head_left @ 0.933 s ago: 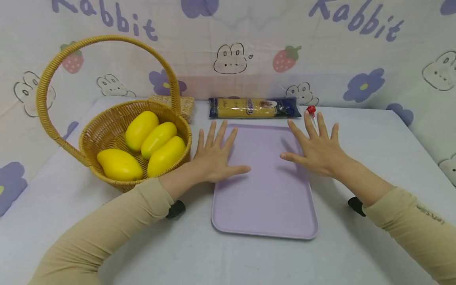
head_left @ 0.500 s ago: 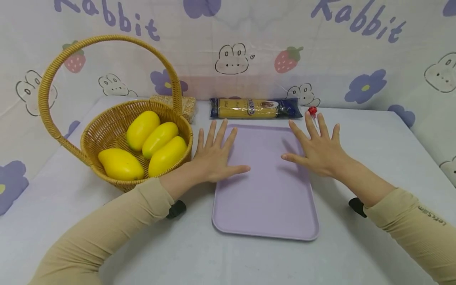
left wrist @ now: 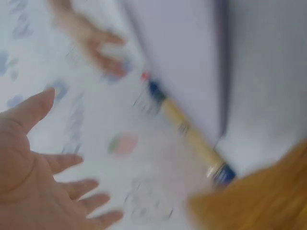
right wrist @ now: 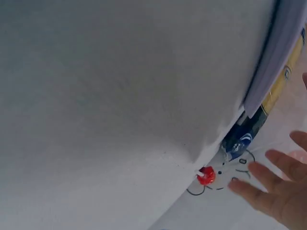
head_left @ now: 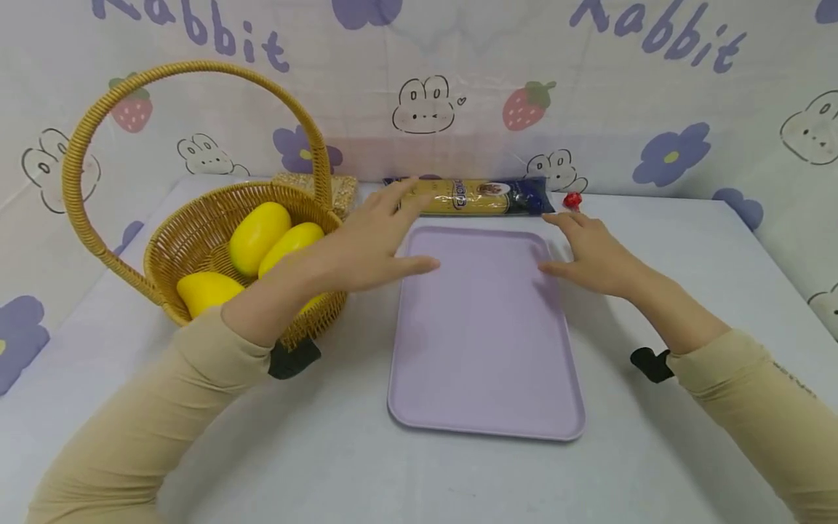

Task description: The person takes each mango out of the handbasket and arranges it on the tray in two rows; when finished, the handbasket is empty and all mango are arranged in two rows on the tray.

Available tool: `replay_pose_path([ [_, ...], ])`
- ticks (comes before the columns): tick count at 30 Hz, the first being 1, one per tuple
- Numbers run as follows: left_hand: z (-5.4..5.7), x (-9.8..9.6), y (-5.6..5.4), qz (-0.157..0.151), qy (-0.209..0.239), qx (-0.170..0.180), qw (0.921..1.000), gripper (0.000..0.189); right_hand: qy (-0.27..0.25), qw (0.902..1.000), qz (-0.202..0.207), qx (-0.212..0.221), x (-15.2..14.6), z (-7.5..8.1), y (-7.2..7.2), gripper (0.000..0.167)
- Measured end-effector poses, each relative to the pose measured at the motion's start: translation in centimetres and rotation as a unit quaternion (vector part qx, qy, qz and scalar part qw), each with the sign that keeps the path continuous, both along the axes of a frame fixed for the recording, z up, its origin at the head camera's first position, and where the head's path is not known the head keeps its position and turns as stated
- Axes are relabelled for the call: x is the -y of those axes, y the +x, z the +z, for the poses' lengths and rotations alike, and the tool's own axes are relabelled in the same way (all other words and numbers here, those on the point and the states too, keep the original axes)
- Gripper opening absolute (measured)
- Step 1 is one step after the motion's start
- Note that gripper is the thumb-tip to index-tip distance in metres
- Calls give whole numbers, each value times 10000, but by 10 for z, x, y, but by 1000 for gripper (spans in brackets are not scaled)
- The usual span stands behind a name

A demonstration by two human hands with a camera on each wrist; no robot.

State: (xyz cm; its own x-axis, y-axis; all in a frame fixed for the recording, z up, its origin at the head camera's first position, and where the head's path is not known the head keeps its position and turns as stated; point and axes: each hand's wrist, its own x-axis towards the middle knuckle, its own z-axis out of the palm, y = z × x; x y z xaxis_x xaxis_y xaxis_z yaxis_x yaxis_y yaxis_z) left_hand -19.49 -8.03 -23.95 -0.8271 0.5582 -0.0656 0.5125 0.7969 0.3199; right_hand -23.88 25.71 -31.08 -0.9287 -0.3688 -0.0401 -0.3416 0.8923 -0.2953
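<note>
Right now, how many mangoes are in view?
4, all in the wicker basket: left mango, back mango, middle mango and right mango, mostly hidden behind the left wrist; others could be hidden.

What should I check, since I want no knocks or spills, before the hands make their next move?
1. Hands unloaded: ok. The left hand and right hand hold nothing.
2. Tray steady: ok. The purple tray lies flat on the table.
3. Fruit contained: ok. The yellow fruit in view lies inside the basket.
4. Fruit in full sight: not ok. The left arm hides part of it from the head camera.
5. Left hand off the basket: cannot tell. They overlap in the head view.
6. Pasta pack off the tray: ok. The pasta pack lies beyond its far edge.
</note>
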Motion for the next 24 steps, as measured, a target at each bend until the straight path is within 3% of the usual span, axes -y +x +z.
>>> replay_pose_path([
  [4,33,29,-10,89,525,133,9985,71,-662,9960,-102,596,-7,3,-9,71],
  [8,48,59,-21,695,980,62,9927,57,-1075,9879,-233,1092,-11,2,-15,68],
  [11,47,79,-31,1320,1227,135,9835,51,-1285,9820,-237,1363,-14,0,-16,69],
  [15,37,100,-46,2023,1248,535,9699,56,-1433,9753,-246,1661,-17,-3,-17,70],
  [19,28,118,-59,2466,1087,1021,9576,65,-1514,9699,-274,1886,-18,-7,-20,74],
  [24,20,134,-72,2797,979,1366,9453,70,-1606,9644,-298,2080,-17,-9,-22,76],
])
